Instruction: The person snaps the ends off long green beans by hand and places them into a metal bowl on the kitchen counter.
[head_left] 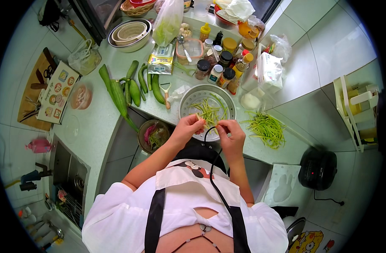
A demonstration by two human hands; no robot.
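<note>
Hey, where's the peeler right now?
In the head view, the peeler lies on the counter just left of the metal bowl, between a long green vegetable and a crumpled white tissue.

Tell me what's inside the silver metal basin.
Thin green vegetable pieces lie in the silver metal basin. The left hand and right hand hide parts of its near side.

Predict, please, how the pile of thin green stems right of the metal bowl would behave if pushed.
The green stems would probably scatter, since they lie loosely crossed. Being slender, each is likely light and may bend.
</note>
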